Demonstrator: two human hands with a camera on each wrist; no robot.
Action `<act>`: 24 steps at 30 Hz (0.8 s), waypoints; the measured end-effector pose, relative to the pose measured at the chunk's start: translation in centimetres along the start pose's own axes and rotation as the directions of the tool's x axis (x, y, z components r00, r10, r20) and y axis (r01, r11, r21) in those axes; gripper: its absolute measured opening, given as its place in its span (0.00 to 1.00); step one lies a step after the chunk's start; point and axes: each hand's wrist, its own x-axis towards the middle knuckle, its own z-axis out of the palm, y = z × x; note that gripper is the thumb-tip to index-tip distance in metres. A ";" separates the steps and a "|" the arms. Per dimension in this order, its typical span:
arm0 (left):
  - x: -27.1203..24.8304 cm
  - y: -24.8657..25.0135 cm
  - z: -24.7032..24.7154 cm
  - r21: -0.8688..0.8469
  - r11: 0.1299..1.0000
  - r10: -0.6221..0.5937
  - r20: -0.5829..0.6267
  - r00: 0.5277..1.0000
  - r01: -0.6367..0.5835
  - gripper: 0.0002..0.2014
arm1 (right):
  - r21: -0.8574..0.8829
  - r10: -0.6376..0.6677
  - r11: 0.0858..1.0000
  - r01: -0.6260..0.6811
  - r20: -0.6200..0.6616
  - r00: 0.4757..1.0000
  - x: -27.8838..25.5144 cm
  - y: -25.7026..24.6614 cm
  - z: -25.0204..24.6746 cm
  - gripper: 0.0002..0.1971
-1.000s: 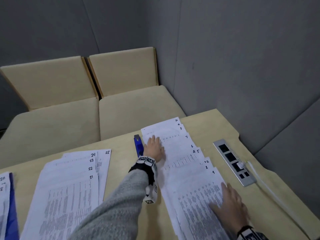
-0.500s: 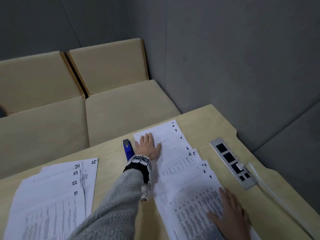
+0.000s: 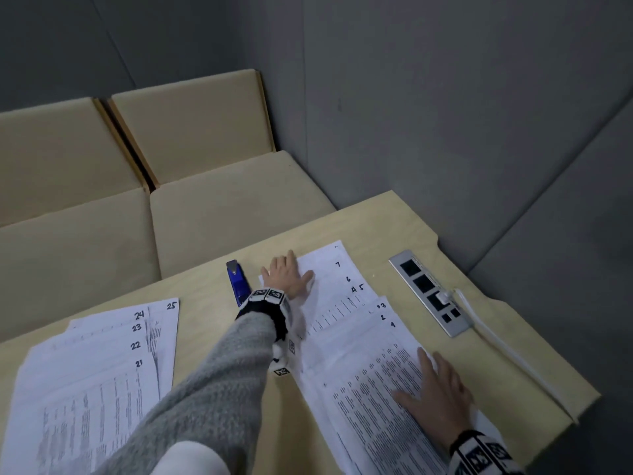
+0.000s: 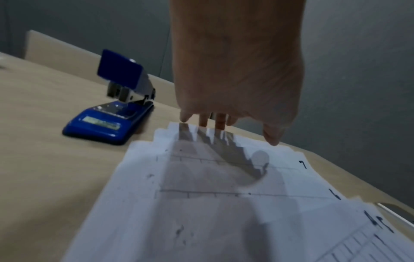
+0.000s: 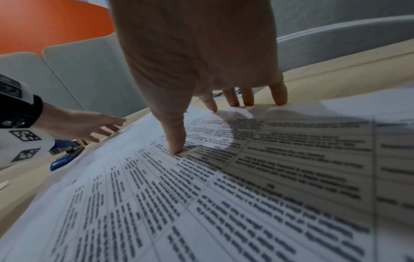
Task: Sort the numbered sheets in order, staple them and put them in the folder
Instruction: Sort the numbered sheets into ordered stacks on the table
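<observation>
Sheets (image 3: 346, 323) are fanned out on our right half of the counter (image 3: 205, 296), overlapping so the handwritten numbers show down the right edge: 7, 6, 5, 4, then 3, 2, 1 nearest us. Our left hand (image 3: 287, 276) is stretched out to the far end of that fan, fingers (image 4: 202, 120) straight and spread, tips touching the far edge of the top sheets, so that grip is flat and pinching nothing. Our right hand (image 3: 440, 395) lies palm down on the near printed sheet marked 1, fingers spread too, thumb (image 5: 177, 141) pressing into the text, nothing curled around the paper. Stapler (image 3: 238, 281), blue, sits just left of the fan beside our left wrist, apart from the paper by a thin strip of counter. Second pile (image 3: 92, 371) is off to our left, well apart, showing 21 to 25 in the same stepped way. Socket strip (image 3: 430, 293) with a white cable plugged in sits right of the sheets near the wall. Can't read the numbers beyond 7, too blurry.
</observation>
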 end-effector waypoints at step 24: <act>-13.1 -4.2 2.0 -0.212 0.975 -0.026 0.195 0.981 0.068 0.26 | -0.141 0.101 0.984 -0.108 -0.057 0.993 1.3 0.1 -1.9 0.38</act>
